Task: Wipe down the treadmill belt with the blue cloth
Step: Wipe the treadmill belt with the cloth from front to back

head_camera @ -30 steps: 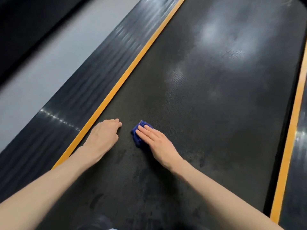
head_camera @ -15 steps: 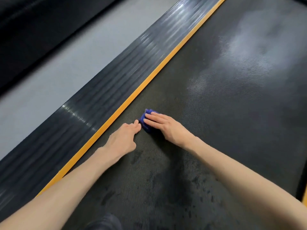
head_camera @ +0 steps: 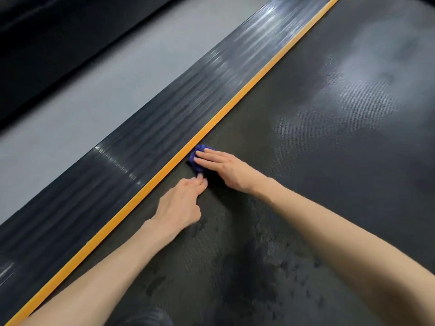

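Note:
The dark textured treadmill belt fills the right and lower part of the head view. A small bunched blue cloth lies on the belt right against the orange edge strip. My right hand presses flat on the cloth with its fingers stretched over it, hiding most of it. My left hand rests on the belt just below, its fingers curled and its fingertips touching the cloth's near edge.
An orange strip runs diagonally along the belt's left edge. Beyond it lies the ribbed black side rail, then grey floor. Dark damp blotches mark the belt near me.
My right hand has slid the cloth leftward across the belt to the orange strip. My left hand has moved in close behind it, fingertips now at the cloth.

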`<action>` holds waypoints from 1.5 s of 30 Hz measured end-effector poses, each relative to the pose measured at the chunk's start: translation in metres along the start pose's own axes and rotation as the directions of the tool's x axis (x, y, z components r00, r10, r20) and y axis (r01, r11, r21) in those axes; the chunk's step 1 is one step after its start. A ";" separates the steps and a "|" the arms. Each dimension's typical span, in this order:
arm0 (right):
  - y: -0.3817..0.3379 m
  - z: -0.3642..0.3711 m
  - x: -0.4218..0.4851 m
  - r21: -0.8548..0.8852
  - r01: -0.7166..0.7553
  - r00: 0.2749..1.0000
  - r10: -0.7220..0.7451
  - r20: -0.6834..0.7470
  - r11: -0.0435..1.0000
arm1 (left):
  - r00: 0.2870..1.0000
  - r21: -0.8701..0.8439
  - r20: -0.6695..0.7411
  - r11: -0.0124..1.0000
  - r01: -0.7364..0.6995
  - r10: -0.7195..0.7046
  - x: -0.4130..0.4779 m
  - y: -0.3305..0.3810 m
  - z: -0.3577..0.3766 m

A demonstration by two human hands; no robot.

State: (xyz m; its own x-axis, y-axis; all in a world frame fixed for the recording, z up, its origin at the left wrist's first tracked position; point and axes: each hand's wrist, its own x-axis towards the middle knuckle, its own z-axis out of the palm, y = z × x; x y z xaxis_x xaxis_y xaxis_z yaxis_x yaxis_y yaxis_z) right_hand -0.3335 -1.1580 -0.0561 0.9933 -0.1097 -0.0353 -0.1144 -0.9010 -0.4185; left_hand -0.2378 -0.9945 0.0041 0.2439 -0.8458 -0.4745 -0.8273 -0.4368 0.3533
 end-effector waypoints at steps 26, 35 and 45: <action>-0.072 0.028 -0.003 0.085 -0.322 0.883 0.332 -0.331 0.943 | 0.911 0.072 -0.412 0.997 0.003 0.027 -0.036 -0.042 0.021; 0.001 -0.005 -0.029 0.199 -0.601 0.694 0.629 -0.351 0.774 | 0.918 0.111 -0.397 0.993 0.043 0.005 -0.036 -0.042 0.029; -0.056 0.025 -0.053 -0.160 -0.100 0.979 0.068 -0.193 0.982 | 0.916 0.069 -0.402 0.997 0.044 -0.013 -0.042 -0.045 0.031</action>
State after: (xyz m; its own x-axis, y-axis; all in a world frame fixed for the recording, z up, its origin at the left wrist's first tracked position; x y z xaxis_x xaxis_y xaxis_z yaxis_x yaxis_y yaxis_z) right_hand -0.3796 -1.0909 -0.0531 0.9618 -0.2497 0.1126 -0.2136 -0.9410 -0.2624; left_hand -0.2267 -0.9296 -0.0164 0.4373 -0.8920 -0.1147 -0.8485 -0.4515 0.2759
